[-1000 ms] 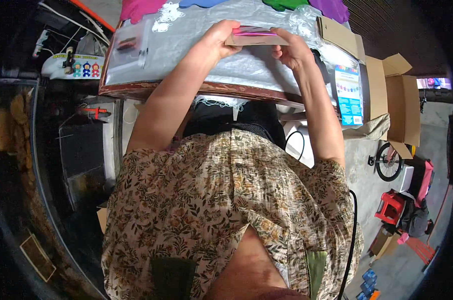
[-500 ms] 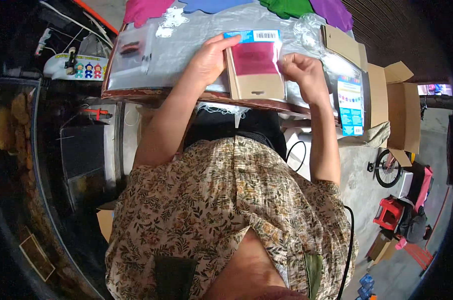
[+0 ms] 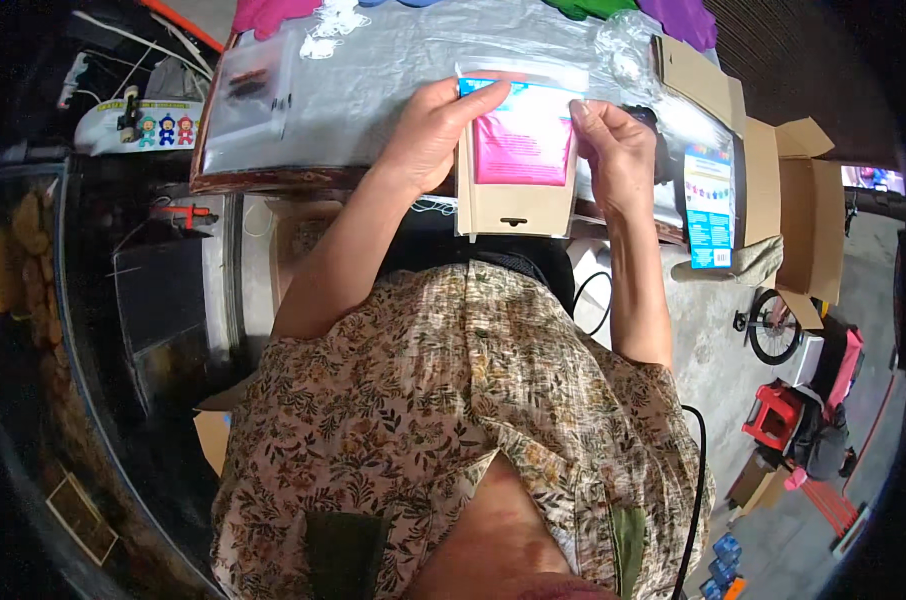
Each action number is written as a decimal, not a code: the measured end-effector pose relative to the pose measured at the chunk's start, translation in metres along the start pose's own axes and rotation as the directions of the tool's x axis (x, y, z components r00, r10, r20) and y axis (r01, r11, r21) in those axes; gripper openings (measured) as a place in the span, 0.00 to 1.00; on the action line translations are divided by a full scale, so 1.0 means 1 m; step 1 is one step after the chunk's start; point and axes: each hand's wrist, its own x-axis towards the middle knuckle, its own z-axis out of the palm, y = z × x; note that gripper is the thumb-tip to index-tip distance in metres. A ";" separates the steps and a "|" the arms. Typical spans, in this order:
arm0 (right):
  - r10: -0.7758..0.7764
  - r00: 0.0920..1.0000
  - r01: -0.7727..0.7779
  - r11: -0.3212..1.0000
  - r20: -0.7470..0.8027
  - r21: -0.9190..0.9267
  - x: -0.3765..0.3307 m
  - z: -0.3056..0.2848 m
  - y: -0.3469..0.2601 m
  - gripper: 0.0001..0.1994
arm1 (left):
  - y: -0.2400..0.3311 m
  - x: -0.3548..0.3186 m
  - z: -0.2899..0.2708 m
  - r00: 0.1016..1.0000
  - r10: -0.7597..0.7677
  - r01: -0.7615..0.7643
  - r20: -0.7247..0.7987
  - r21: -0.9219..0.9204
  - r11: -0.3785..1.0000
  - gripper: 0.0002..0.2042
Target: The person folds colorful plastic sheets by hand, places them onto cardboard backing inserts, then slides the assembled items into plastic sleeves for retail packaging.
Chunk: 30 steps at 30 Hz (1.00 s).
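Between my hands is a flat packet (image 3: 525, 205): a tan card with a hanging slot and a bright pink pouch (image 3: 523, 155) under clear plastic. A blue strip shows at its far edge, and glare whitens the part below it. My left hand (image 3: 438, 130) is closed on the packet's left side, thumb laid across the front near the far edge. With thumb and fingertips pressed together, my right hand (image 3: 620, 150) pinches its upper right edge. The packet is held over the table's near edge, the slot end toward me.
A plastic-covered table (image 3: 373, 100) lies ahead, with a clear bag (image 3: 258, 90) at left and white strings (image 3: 331, 25). Coloured cloths line the far side. At right are an open cardboard box (image 3: 808, 200), a blue-and-white printed card (image 3: 709, 210) and crumpled clear plastic (image 3: 628, 45).
The packet has come closer to me and tilted, so glare now covers its upper part and the barcode no longer shows. My right fingers have moved up its right edge.
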 end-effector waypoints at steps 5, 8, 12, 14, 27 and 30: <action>-0.313 0.948 0.292 0.786 0.057 -0.545 -0.001 0.003 -0.020 0.10 | -0.006 -0.004 -0.001 1.000 -0.021 0.021 0.004 0.098 0.995 0.15; -0.735 0.620 0.561 0.170 0.275 -0.810 -0.006 0.015 -0.045 0.09 | -0.010 -0.004 0.002 0.999 -0.028 0.026 0.016 0.115 0.993 0.14; -0.516 0.686 0.661 0.144 0.514 -0.737 -0.010 0.016 -0.057 0.13 | -0.012 -0.005 0.009 0.997 0.016 -0.029 0.071 0.189 0.982 0.13; -0.522 0.664 0.683 0.131 0.536 -0.718 -0.008 0.013 -0.055 0.13 | -0.010 -0.006 0.011 0.995 0.040 -0.060 0.097 0.221 0.973 0.13; -0.597 0.609 0.677 0.049 0.521 -0.735 -0.009 0.015 -0.052 0.11 | -0.006 -0.009 0.019 0.970 0.164 -0.240 0.180 0.596 0.766 0.11; -0.708 0.555 0.636 0.023 0.436 -0.772 0.002 -0.004 -0.043 0.10 | -0.006 -0.002 0.025 0.971 0.138 -0.230 0.195 0.604 0.763 0.11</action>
